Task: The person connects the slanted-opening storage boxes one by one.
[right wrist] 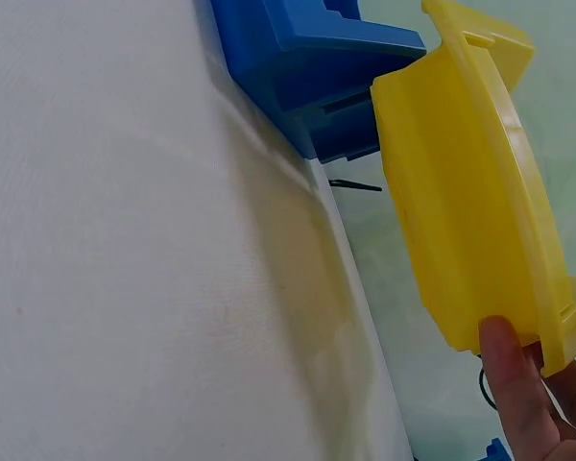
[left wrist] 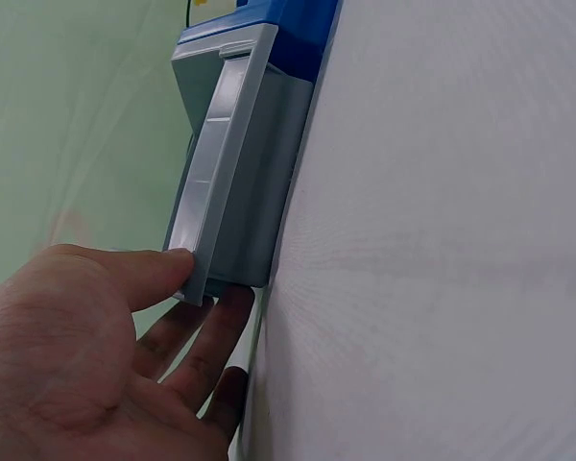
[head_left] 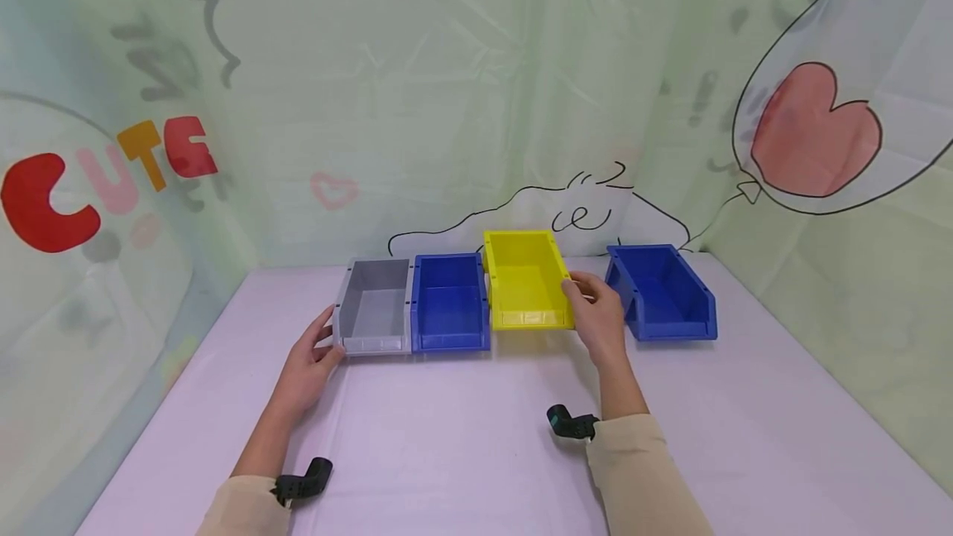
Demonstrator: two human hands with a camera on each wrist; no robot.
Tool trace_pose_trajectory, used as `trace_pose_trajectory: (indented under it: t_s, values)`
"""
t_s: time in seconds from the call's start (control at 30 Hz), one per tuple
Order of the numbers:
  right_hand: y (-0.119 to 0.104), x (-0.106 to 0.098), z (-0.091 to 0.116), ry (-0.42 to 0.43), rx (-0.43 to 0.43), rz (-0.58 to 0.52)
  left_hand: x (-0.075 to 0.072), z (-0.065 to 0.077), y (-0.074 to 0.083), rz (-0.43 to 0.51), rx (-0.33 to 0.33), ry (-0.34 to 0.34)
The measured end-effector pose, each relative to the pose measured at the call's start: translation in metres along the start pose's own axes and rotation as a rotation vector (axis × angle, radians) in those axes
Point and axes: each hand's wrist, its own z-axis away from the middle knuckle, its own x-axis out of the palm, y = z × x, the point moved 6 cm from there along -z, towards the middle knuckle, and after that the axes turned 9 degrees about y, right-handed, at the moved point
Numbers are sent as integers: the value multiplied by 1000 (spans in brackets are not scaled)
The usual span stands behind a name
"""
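Observation:
My right hand (head_left: pixel 599 319) grips the yellow storage bin (head_left: pixel 527 288) by its right side wall. In the right wrist view the yellow bin hangs raised above the white tabletop, its shadow on the cloth below. The left hand (head_left: pixel 304 366) holds the front left corner of a grey storage bin (head_left: pixel 375 313), which stands on the table. Its thumb presses the front lip and the other fingers lie along the side, as the left wrist view shows. Between the grey and yellow bins stands a blue bin (head_left: pixel 450 308), its left side against the grey one.
A second blue bin (head_left: pixel 663 292), turned slightly, stands apart to the right of my right hand. The white table (head_left: pixel 447 445) stretches toward me. Behind and beside it hangs a pale green curtain (head_left: pixel 447 106) with printed drawings.

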Motion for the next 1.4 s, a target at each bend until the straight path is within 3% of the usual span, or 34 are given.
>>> trace_pose_trajectory:
  t_s: [0.27, 0.4, 0.87, 1.4]
  values:
    - [0, 2, 2, -7, 9, 20, 1, -1, -1, 6, 3, 1]
    - [0, 1, 2, -3, -27, 51, 1, 0, -1, 8, -1, 0]
    - [-26, -4, 11, 120, -381, 50, 1, 1, -1, 14, 1, 1]
    - [-47, 0, 23, 135, -511, 89, 0, 1, 0, 13, -12, 1]
